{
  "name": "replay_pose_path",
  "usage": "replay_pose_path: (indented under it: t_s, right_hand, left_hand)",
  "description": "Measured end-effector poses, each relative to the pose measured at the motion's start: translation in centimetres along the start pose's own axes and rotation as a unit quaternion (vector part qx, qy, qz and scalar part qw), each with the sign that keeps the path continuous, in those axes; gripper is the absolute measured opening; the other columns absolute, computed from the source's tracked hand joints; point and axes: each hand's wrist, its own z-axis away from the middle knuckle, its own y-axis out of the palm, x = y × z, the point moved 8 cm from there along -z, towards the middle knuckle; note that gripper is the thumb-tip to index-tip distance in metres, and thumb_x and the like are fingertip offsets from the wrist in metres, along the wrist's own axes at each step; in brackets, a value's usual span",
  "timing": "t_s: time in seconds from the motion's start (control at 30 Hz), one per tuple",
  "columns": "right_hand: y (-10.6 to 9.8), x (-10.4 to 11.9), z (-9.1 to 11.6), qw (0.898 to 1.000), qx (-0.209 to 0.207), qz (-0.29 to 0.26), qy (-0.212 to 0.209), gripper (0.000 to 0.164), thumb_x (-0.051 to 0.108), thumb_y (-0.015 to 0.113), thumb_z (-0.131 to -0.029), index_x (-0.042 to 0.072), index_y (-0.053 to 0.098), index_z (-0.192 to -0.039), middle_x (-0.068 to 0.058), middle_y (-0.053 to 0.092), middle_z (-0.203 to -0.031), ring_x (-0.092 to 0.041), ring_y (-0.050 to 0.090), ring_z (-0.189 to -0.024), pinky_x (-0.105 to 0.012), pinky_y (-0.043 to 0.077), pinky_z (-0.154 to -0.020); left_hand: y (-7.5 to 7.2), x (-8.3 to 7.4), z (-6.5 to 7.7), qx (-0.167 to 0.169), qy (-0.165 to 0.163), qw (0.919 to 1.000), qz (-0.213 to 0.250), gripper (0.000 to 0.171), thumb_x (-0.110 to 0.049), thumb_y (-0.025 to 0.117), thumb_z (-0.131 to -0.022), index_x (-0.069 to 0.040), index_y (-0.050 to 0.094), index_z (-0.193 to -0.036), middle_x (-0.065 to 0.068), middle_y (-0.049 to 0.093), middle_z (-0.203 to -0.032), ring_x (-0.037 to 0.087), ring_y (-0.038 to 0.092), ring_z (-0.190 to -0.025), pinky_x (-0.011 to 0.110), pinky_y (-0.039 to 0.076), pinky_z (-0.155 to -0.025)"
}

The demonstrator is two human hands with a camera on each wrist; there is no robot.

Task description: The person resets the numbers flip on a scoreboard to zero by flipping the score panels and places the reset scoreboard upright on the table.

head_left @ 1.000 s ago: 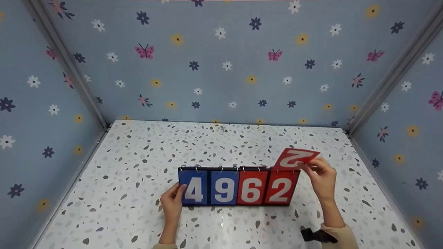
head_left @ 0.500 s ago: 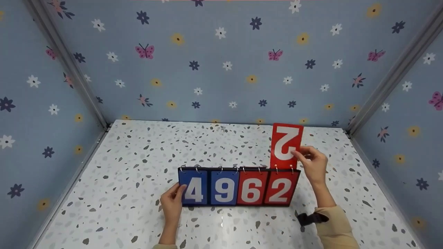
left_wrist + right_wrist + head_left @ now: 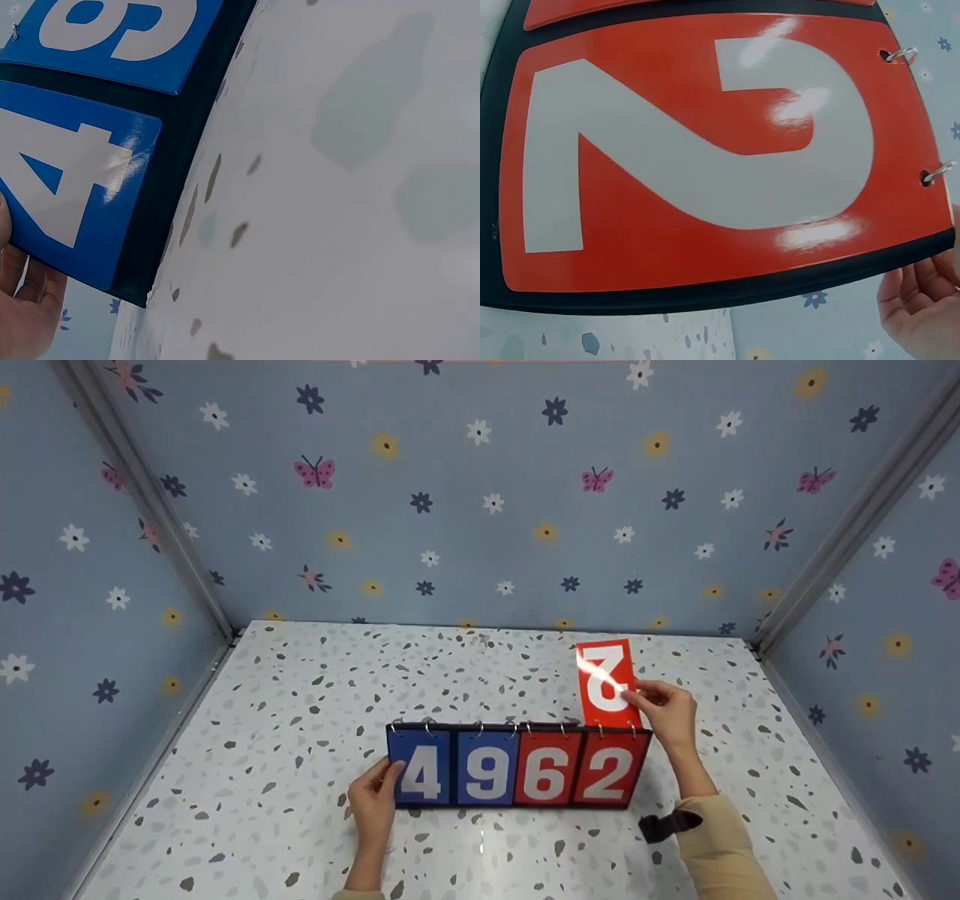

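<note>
A flip scoreboard (image 3: 486, 804) stands in the head view, with blue cards reading 4 and 9 and red cards reading 6 and 2. At its left edge, the left hand (image 3: 373, 795) grips the board beside the blue 4 card (image 3: 421, 772), thumb in front. The right hand (image 3: 670, 716) pinches the right edge of a raised red card (image 3: 606, 682), which bears an upside-down numeral with glare across it. This card still hangs on the rings above the red 2 card (image 3: 604, 772). In the right wrist view, that lower 2 card (image 3: 697, 180) fills most of the picture.
Beneath the board lies a white speckled tabletop (image 3: 315, 690). Blue flowered panels (image 3: 480, 510) close in the back and both sides. A black strap (image 3: 670, 825) sits on the right sleeve.
The right hand has swung the raised red card up and back over the rings, then slightly left. Neither the left hand nor the board has visibly moved.
</note>
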Motion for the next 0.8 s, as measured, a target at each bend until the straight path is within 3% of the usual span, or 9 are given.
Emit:
replay_pose_path:
  t_s: [0.13,0.27,0.33,0.4,0.57,0.63,0.7,0.73,0.8]
  right_hand:
    - [0.8,-6.2,-1.2,0.995,-0.010,0.092,0.021,0.038,0.044,0.074,-0.066,0.021,0.070,-0.095,0.001,0.063,-0.076,-0.012,0.056,-0.068,-0.026,0.043,-0.049]
    - [1.1,-9.0,-1.5,0.997,0.000,0.069,0.022,0.040,0.048,0.072,-0.066,0.023,0.069,-0.097,-0.001,0.063,-0.079,-0.013,0.058,-0.071,-0.023,0.046,-0.057]
    - [1.0,-8.1,-0.9,0.998,0.014,0.039,0.045,0.040,0.047,0.072,-0.068,0.021,0.069,-0.098,-0.003,0.064,-0.082,-0.013,0.059,-0.073,-0.021,0.047,-0.058]
    - [0.9,-5.5,0.1,0.997,0.030,0.004,0.070,0.037,0.041,0.071,-0.072,0.016,0.069,-0.098,-0.004,0.065,-0.084,-0.012,0.059,-0.073,-0.021,0.048,-0.059]
    - [-0.3,7.0,3.9,0.994,0.047,-0.026,0.096,0.029,0.015,0.065,-0.082,-0.007,0.063,-0.100,-0.015,0.065,-0.084,-0.010,0.059,-0.065,-0.020,0.047,-0.060]
    - [-0.4,4.8,3.6,0.996,0.034,-0.015,0.077,0.027,0.018,0.064,-0.083,-0.003,0.064,-0.100,-0.012,0.065,-0.083,-0.010,0.060,-0.065,-0.018,0.047,-0.060]
    - [-0.7,4.4,3.8,0.997,0.027,-0.045,0.064,0.024,0.016,0.064,-0.083,-0.002,0.065,-0.099,-0.012,0.065,-0.083,-0.013,0.060,-0.067,-0.020,0.047,-0.062]
    - [-0.6,2.0,3.4,0.996,0.025,-0.072,0.051,0.023,0.017,0.064,-0.083,0.001,0.066,-0.099,-0.011,0.065,-0.084,-0.014,0.060,-0.069,-0.021,0.048,-0.063]
    - [-0.9,-0.6,3.1,0.996,-0.001,-0.082,0.028,0.020,0.020,0.066,-0.081,0.006,0.068,-0.096,-0.008,0.066,-0.083,-0.017,0.060,-0.071,-0.022,0.047,-0.064]
  left_hand:
    - [0.0,0.1,0.0,-0.001,-0.008,1.0000,0.003,0.015,0.007,0.063,-0.077,0.014,0.064,-0.090,0.025,0.063,-0.082,0.017,0.053,-0.055,0.014,0.038,-0.047]
    - [0.0,0.2,0.0,-0.001,-0.008,0.9999,0.009,0.015,0.008,0.064,-0.076,0.015,0.063,-0.089,0.025,0.063,-0.079,0.016,0.052,-0.054,0.014,0.038,-0.047]
    - [0.0,0.1,0.0,-0.001,-0.006,0.9999,0.009,0.015,0.008,0.064,-0.076,0.015,0.063,-0.089,0.025,0.063,-0.078,0.015,0.051,-0.054,0.015,0.038,-0.047]
    - [0.0,0.2,0.1,-0.001,-0.007,0.9999,0.008,0.015,0.008,0.064,-0.076,0.015,0.063,-0.089,0.025,0.063,-0.078,0.015,0.051,-0.054,0.015,0.038,-0.048]
    - [-0.1,0.2,0.1,-0.002,-0.005,1.0000,-0.004,0.016,0.007,0.064,-0.076,0.015,0.063,-0.090,0.025,0.063,-0.078,0.015,0.051,-0.054,0.014,0.037,-0.047]
    - [0.0,0.2,0.1,0.000,-0.005,1.0000,0.002,0.015,0.007,0.064,-0.076,0.014,0.063,-0.090,0.025,0.063,-0.079,0.015,0.052,-0.054,0.015,0.038,-0.047]
    - [0.0,0.1,0.1,0.002,-0.005,1.0000,0.007,0.015,0.007,0.063,-0.077,0.015,0.063,-0.090,0.026,0.063,-0.080,0.014,0.052,-0.055,0.015,0.038,-0.047]
    - [0.0,0.0,0.0,0.004,-0.005,0.9999,0.008,0.015,0.007,0.063,-0.077,0.015,0.063,-0.090,0.026,0.063,-0.080,0.014,0.052,-0.055,0.015,0.038,-0.048]
    - [0.0,0.0,0.1,0.005,-0.006,0.9999,0.009,0.015,0.007,0.063,-0.077,0.015,0.063,-0.090,0.027,0.062,-0.081,0.013,0.052,-0.056,0.015,0.039,-0.048]
